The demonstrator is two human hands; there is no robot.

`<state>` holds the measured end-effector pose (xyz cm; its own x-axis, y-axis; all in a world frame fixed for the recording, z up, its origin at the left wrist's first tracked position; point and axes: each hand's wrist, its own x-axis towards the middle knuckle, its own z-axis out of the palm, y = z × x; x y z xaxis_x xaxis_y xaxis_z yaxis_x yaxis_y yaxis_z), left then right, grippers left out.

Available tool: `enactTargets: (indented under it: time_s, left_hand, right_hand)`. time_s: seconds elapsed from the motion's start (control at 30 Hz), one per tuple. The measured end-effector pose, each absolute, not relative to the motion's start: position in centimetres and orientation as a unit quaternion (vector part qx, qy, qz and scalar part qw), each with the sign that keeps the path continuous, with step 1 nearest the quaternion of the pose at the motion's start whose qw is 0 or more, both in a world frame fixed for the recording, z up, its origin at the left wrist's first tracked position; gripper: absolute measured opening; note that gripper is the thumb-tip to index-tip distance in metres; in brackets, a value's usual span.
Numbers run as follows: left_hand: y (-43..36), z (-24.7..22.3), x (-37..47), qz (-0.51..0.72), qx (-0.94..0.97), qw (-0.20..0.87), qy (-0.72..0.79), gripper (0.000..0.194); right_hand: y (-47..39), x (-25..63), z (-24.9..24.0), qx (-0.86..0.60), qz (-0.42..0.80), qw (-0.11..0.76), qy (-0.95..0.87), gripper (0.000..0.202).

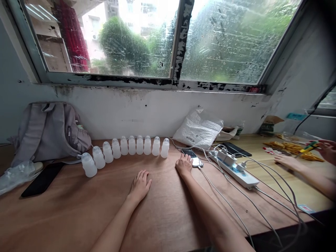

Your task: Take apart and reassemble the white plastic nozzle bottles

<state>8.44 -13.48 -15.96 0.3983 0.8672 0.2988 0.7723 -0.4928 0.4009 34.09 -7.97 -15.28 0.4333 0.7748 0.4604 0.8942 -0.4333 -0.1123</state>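
Note:
My left hand (pixel 140 185) lies palm down on the brown wooden table (pixel 157 210), holding nothing, its fingers a little apart. Beside a charging phone (pixel 196 161), my right hand (pixel 184 165) rests flat with its fingers spread; its fingertips are at the phone's left edge. Several frosted white bottles with clear caps stand upright in a curved row behind my hands, from a near bottle (pixel 89 165) at the left to one (pixel 165 148) close to my right hand. Neither hand touches a bottle.
A white power strip (pixel 236 169) with plugs and cables lies right of my right arm. Behind it sit a silver bag (pixel 198 129) and dark phone (pixel 237 149). A grey backpack (pixel 52 129) and black tablet (pixel 42 180) are left. Another person's hands (pixel 290 162) work at far right.

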Motion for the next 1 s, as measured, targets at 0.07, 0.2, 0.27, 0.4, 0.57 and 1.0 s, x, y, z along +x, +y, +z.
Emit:
enactTargets:
  time_s: [0.07,0.2,0.27,0.4,0.57,1.0]
  left_hand:
    - [-13.6,-15.8,8.6,0.232,0.832,0.084,0.497,0.039]
    - [-13.7,-15.7,9.0,0.201,0.821,0.043,0.532,0.046]
    - [-13.6,-15.8,9.1,0.177,0.818,0.037,0.545,0.05]
    - [-13.6,-16.1,9.3,0.147,0.822,0.033,0.549,0.051]
    - [-13.8,-15.9,9.5,0.145,0.82,0.027,0.553,0.05]
    - [-13.5,-11.8,-7.0,0.492,0.608,-0.087,0.617,0.028]
  right_hand:
    - [-8.5,33.8,-15.0,-0.812,-0.165,0.176,-0.532,0.043]
    - [-9.9,32.3,-14.8,-0.776,-0.138,0.167,-0.593,0.034]
    - [-10.8,30.8,-15.1,-0.75,-0.121,0.16,-0.63,0.031]
    - [-12.6,27.4,-16.0,-0.702,-0.1,0.156,-0.687,0.031]
    - [-14.0,25.5,-16.1,-0.661,-0.066,0.182,-0.725,0.032]
    - [-14.2,25.8,-15.1,-0.654,-0.023,0.217,-0.724,0.021]
